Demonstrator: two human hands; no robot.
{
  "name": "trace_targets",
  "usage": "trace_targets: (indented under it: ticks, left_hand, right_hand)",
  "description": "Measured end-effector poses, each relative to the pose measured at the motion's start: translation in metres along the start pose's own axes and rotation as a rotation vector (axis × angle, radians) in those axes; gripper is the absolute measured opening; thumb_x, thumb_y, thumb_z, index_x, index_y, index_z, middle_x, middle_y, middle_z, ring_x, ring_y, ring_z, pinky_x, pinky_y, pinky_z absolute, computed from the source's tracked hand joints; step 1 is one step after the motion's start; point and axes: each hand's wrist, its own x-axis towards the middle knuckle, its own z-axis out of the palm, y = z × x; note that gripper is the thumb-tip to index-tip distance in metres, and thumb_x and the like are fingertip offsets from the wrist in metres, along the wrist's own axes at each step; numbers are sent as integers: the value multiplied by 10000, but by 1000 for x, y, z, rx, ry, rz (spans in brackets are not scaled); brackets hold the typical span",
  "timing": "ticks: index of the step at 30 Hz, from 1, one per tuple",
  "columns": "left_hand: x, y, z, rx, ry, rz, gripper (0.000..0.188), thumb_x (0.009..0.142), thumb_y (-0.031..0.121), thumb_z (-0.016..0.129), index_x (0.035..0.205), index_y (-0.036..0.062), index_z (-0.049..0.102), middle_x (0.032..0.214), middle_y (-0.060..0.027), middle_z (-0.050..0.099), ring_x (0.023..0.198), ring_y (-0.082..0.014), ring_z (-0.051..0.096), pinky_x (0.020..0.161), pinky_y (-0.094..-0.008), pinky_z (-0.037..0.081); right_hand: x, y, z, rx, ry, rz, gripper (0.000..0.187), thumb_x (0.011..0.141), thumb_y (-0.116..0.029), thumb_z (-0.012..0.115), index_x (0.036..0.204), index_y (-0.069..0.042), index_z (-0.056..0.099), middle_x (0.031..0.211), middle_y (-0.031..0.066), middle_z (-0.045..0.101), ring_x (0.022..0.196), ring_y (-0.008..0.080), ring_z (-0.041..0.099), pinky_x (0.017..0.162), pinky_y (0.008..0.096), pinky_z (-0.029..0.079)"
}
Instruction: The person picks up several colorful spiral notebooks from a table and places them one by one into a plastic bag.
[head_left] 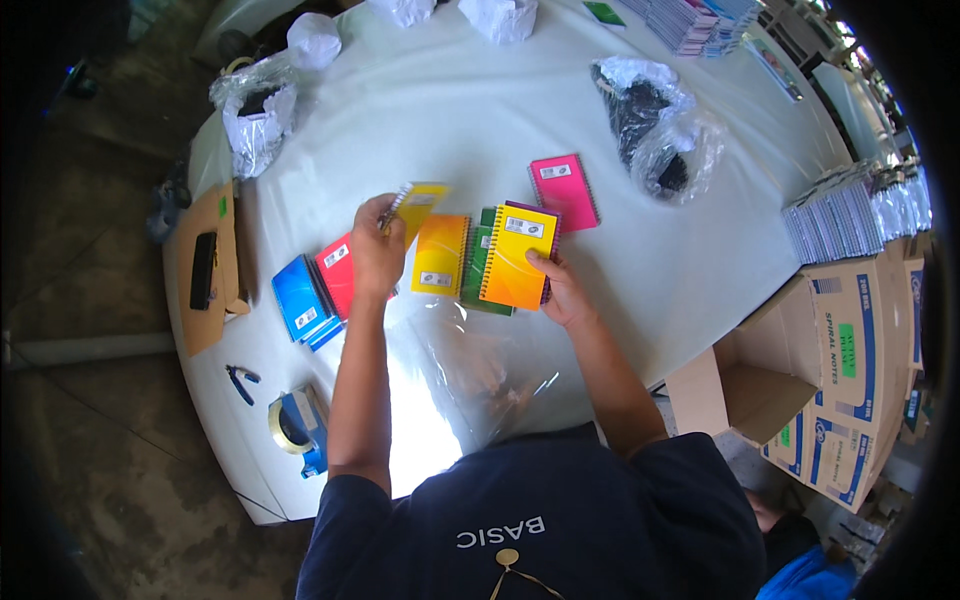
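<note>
Pinched in my left hand (378, 250) is a yellow spiral notebook (420, 203), tilted and a little blurred. My right hand (565, 290) grips a small stack topped by a yellow-orange spiral notebook (520, 262), with a purple edge showing beneath it. Between the hands lies an orange-yellow notebook (440, 255). A green notebook (484, 262) is partly covered by the held stack. Left of my left forearm are red notebooks (338, 272) and blue notebooks (303, 300). Beyond my right hand a pink notebook (565, 192) lies flat.
Clear plastic film (480, 370) lies close to my body. A tape dispenser (300, 425) and blue-handled pliers (242, 383) sit at left, near a cardboard piece (208, 270). Plastic-wrapped bundles (655, 130) lie farther off. Notebook stacks (840, 220) and an open carton (770, 365) are at right.
</note>
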Motion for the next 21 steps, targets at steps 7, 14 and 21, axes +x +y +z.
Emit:
trace_targets:
  ticks: [7, 14, 21]
  left_hand:
    - [-89, 76, 16, 521, -424, 803, 580, 695, 79, 699, 1221, 268, 545, 1365, -107, 398, 1326, -289, 305, 1048, -497, 269]
    - [-69, -47, -54, 701, -118, 26, 625, 820, 162, 622, 1373, 49, 352, 1425, -264, 297, 1319, -399, 300, 1070, -433, 300]
    - [-72, -75, -64, 665, -173, 42, 485, 865, 303, 595, 1259, 36, 501, 1310, -228, 480, 1198, -358, 487, 924, -413, 462]
  right_hand:
    - [-24, 8, 64, 213, -144, 229, 505, 945, -398, 439, 1329, -71, 413, 1257, 93, 524, 1171, 218, 508, 960, 373, 432]
    - [-19, 25, 27, 104, -163, 330, 429, 838, -124, 606, 1239, -37, 484, 1153, 98, 592, 1047, 227, 589, 887, 375, 474]
    - [-11, 30, 47, 24, -146, 277, 410, 823, -97, 611, 1212, -45, 492, 1096, 80, 604, 1018, 205, 596, 843, 349, 488]
